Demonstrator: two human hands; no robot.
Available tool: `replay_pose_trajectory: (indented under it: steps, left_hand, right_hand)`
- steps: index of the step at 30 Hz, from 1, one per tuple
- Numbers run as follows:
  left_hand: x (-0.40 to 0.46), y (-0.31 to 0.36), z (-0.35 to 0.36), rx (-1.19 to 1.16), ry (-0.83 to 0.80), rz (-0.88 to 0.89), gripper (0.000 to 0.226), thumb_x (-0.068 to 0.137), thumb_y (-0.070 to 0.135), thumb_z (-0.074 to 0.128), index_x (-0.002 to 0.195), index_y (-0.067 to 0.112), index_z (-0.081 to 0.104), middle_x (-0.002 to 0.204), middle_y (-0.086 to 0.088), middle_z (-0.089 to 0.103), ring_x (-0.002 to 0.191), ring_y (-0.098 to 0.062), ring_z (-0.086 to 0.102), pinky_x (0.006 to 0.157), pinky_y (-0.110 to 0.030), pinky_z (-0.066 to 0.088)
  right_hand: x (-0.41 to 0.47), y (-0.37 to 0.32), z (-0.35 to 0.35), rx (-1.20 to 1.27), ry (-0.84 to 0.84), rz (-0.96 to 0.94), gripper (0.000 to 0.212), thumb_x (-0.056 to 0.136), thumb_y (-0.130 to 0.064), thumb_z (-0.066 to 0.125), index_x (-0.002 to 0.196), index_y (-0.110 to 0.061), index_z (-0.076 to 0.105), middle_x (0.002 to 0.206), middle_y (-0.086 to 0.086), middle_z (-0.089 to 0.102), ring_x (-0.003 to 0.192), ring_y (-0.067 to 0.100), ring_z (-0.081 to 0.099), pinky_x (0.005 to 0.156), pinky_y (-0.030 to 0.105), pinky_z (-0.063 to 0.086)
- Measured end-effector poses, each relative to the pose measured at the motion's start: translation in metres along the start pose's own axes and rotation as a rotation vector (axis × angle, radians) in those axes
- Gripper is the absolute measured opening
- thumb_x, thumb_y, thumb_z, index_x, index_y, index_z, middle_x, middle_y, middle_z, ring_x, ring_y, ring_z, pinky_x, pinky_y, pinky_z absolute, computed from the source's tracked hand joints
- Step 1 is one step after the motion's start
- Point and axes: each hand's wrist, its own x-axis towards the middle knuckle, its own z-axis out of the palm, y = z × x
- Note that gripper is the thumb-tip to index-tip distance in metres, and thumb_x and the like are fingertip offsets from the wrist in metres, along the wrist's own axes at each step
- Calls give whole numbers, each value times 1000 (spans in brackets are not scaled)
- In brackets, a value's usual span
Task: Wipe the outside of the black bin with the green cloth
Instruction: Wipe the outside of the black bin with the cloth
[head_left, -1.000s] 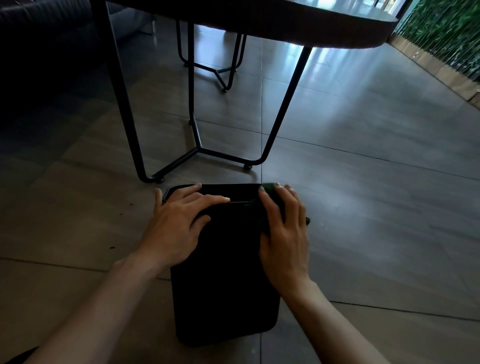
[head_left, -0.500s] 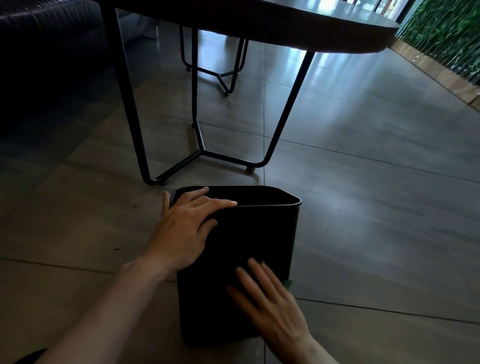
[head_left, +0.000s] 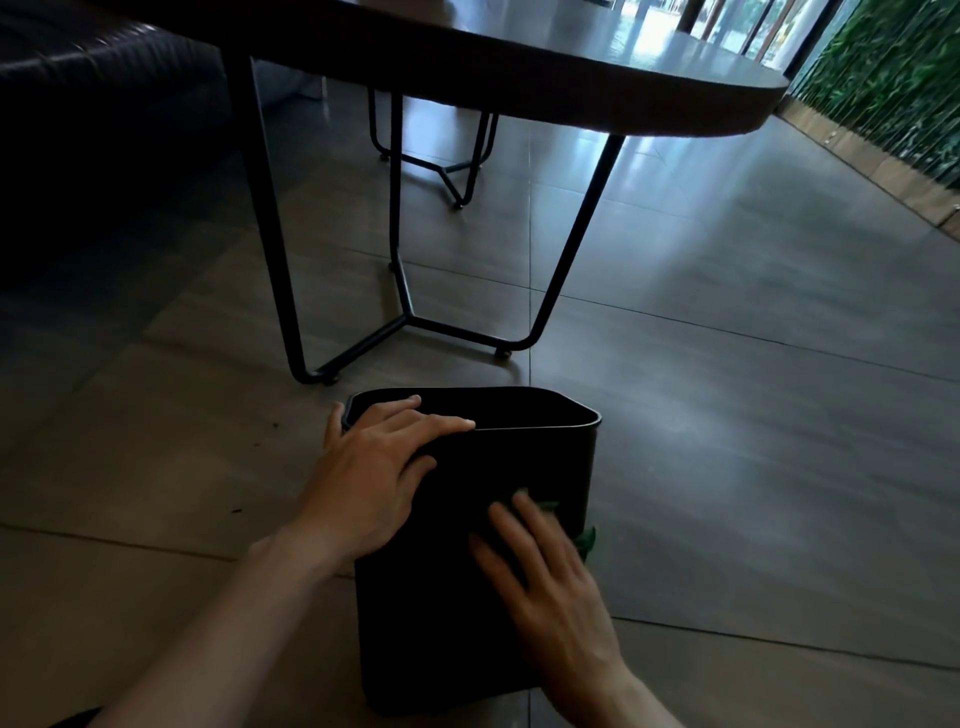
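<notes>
The black bin (head_left: 467, 587) stands upright on the tiled floor (head_left: 727, 467), right under the person's hands and between their forearms, its open mouth tipped a little away from them. Its long axis runs from the rim down to the base, and the wall that faces the person is the one being worked.

The left hand (head_left: 374, 467) lies over the bin's near-left top corner, fingers draped along the rim and loosely curved, the thumb on the outer side; it looks to be steadying the bin rather than clutching it. The right hand (head_left: 545, 566) is spread flat, fingers straight and slightly apart, pressing the green cloth (head_left: 584, 540) against the near wall, towards its right edge and about midway down. Only scraps of the cloth show, one past the fingertips and one sticking out beyond the bin's right edge; the rest is hidden under the palm.

The right hand is plainly the working one, with bare wall above its fingertips up to the rim and more below its wrist down to the base. I would guess the stroke runs along that tall axis, and the left side of the wall, below the steadying hand, remains to be covered.

Just beyond the bin stands a dark table (head_left: 571, 88) on thin black legs.
</notes>
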Motion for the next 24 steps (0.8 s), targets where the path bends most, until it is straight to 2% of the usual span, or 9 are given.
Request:
replay_pose_trajectory:
  steps: [2,3,6,8,10,13,18,24]
  left_hand:
    - [-1,1,-1,-5,1,-2,48,100,25,53,135,57,47,134,33,55,146,6,23,122,-62,6]
    - [-1,1,-1,-7,2,-1,47,100,25,53,134,58,47,134,34,54,145,7,23,122,-62,6]
    - [-1,0,-2,-18,-3,5,47,100,25,54,135,57,48,133,35,53,144,10,22,122,-62,5]
    - [0,0,-2,-23,0,-2,47,100,25,54,135,57,47,133,36,52,144,10,22,122,-63,5]
    - [1,-1,-1,-17,2,-8,47,100,26,54,134,57,47,135,34,52,145,8,23,122,-63,5]
    - [2,-3,0,-12,9,-10,47,100,26,54,135,57,46,134,33,54,146,7,23,121,-63,5]
    - [2,-2,1,-16,5,-9,46,100,26,52,134,57,46,133,34,54,146,7,22,121,-63,3]
    - [1,-2,-1,-23,-12,-10,46,100,27,53,134,57,47,135,31,55,146,6,23,121,-64,2]
  right_hand:
    - [-5,4,-3,-18,-20,-55,49,93,-26,58,142,-20,55,152,13,51,147,36,38,103,52,53]
    - [-1,8,-6,-2,5,-15,51,92,-24,63,142,-20,53,153,13,49,147,36,36,104,52,52]
    - [32,24,-19,83,123,260,71,83,-13,80,145,-20,47,154,14,39,147,38,32,106,53,50]
    - [53,27,-24,114,168,321,68,87,-16,76,147,-19,45,153,15,37,147,40,34,108,55,48]
    - [56,21,-19,77,148,268,62,91,-21,67,148,-18,44,154,17,37,147,42,32,110,57,46]
    - [25,4,1,-10,72,98,58,93,-25,63,148,-17,45,154,17,37,147,41,31,112,56,43]
    - [-31,-9,21,-133,-43,-125,40,100,-22,46,138,-22,61,146,14,58,139,39,49,106,52,50]
    - [-59,-7,22,-198,-117,-282,36,98,-23,49,127,-29,69,139,6,66,130,33,60,103,45,54]
